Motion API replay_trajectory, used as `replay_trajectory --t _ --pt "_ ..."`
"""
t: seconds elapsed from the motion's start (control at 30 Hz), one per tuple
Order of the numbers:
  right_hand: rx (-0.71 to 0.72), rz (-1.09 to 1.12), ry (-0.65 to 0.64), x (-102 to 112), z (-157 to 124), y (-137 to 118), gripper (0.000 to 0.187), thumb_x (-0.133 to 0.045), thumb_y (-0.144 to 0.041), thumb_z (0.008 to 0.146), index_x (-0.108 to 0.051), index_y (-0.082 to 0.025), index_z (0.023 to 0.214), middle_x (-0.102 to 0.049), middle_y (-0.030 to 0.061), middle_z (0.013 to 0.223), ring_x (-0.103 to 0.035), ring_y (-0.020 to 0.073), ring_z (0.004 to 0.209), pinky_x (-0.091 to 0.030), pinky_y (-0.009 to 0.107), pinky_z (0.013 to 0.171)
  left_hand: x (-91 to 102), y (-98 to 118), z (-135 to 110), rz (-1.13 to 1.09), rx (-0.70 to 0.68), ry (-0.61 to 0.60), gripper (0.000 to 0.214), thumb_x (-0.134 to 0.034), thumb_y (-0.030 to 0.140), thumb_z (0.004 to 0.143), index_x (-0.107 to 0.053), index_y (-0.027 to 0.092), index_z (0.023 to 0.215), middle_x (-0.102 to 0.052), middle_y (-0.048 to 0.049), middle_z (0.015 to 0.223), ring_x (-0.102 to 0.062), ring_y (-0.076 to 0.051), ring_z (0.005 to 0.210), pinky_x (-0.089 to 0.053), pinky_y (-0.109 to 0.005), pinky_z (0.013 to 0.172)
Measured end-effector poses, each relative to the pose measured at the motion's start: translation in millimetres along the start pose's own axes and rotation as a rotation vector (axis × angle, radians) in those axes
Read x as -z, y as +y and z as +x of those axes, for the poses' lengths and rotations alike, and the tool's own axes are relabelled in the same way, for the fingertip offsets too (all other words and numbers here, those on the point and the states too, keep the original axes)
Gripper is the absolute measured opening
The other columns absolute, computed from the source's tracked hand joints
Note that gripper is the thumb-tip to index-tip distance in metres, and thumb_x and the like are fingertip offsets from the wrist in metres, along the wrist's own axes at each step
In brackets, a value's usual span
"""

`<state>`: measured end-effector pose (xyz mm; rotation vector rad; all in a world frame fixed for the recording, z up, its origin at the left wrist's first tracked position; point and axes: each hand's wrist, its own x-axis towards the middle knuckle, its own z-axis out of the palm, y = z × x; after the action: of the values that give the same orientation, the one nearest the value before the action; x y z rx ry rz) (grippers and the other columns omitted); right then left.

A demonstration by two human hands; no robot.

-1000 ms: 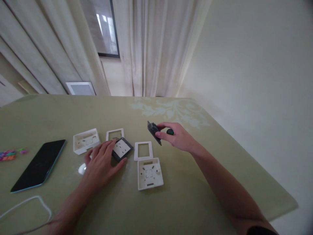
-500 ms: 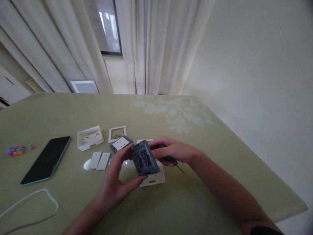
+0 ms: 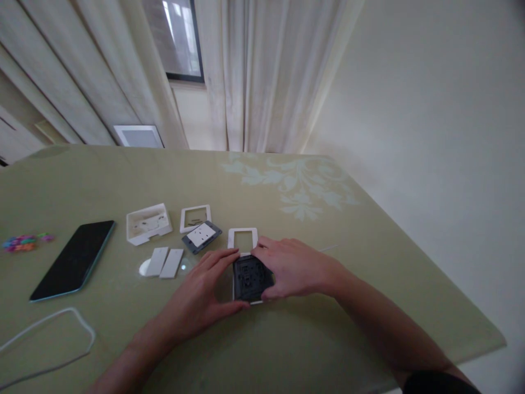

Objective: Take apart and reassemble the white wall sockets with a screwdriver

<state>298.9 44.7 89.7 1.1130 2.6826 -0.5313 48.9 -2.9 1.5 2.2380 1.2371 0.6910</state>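
Observation:
A dark grey switch frame (image 3: 251, 278) lies low over the table, its moulded inner side facing up. A thin white edge shows beneath it, from the white piece it rests on. My left hand (image 3: 211, 284) grips its left side, fingers at the far edge and thumb at the near edge. My right hand (image 3: 289, 268) clasps the right side in the same way and covers that corner. Just beyond both hands lies a white cover frame (image 3: 243, 231). A thin pale shaft (image 3: 328, 248) sticks out behind my right wrist; the rest of it is hidden.
To the left are a grey socket module with a white face (image 3: 202, 236), another white frame (image 3: 196, 209) around small dark screws, an open white box (image 3: 148, 224) and two white rocker plates (image 3: 164, 263). Farther left lie a tablet (image 3: 74, 260), a white cable (image 3: 77, 317) and colourful small pieces (image 3: 27, 242).
The grey switch frame has gone from tilted in the air down onto the white piece. My right hand has let go of the green-handled screwdriver and now holds the frame's right side.

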Motion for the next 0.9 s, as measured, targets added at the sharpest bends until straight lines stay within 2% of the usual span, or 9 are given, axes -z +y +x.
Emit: replay_trajectory --t 0.13,0.33,0.5,0.67,0.9 --pt "-0.018 -0.037 -0.003 -2 -1 -10 0.061 -0.077 -0.058 0.08 -0.07 -0.015 0.123 -0.071 0.0162 0.121 -0.073 0.0331 0.094 -0.056 0.042 0.075 3.4 -5 -3 -0.061 0.018 -0.055 0.081 -0.09 0.045 0.078 -0.056 0.032 0.15 -0.062 -0.0114 0.151 -0.062 -0.038 0.137 -0.053 -0.058 0.116" --pt "-0.076 -0.118 -0.001 -2 -2 -21 0.059 -0.078 -0.058 0.08 -0.072 -0.012 0.117 -0.074 0.0165 0.109 -0.075 0.0331 0.086 -0.056 0.041 0.069 6.5 -2 -2 -0.211 0.023 -0.118 0.079 -0.085 0.034 0.081 -0.051 0.033 0.152 -0.058 -0.0102 0.154 -0.073 -0.029 0.118 -0.065 -0.044 0.098" --pt "-0.056 -0.142 -0.018 0 -3 -23 0.057 -0.08 -0.055 0.082 -0.072 -0.012 0.119 -0.076 0.0153 0.112 -0.076 0.0348 0.091 -0.056 0.041 0.069 7.4 2 0 -0.272 0.089 -0.148 0.075 -0.088 0.033 0.078 -0.054 0.032 0.146 -0.067 -0.0089 0.14 -0.076 -0.027 0.106 -0.066 -0.045 0.095" --pt "-0.075 -0.139 -0.029 -1 -2 -25 0.058 -0.08 -0.059 0.082 -0.072 -0.014 0.118 -0.078 0.0161 0.107 -0.077 0.0344 0.089 -0.055 0.039 0.068 9.5 1 0 -0.361 0.116 -0.138 0.075 -0.087 0.032 0.078 -0.057 0.034 0.146 -0.066 -0.0088 0.146 -0.076 -0.029 0.111 -0.067 -0.048 0.095" --pt "-0.109 -0.155 -0.021 -7 -1 -28 0.059 -0.08 -0.062 0.081 -0.073 -0.015 0.115 -0.08 0.0167 0.1 -0.077 0.0344 0.085 -0.054 0.038 0.067 12.7 3 1 -0.425 0.18 -0.161 0.072 -0.086 0.033 0.078 -0.06 0.032 0.145 -0.073 -0.0085 0.134 -0.077 -0.029 0.109 -0.066 -0.048 0.096"
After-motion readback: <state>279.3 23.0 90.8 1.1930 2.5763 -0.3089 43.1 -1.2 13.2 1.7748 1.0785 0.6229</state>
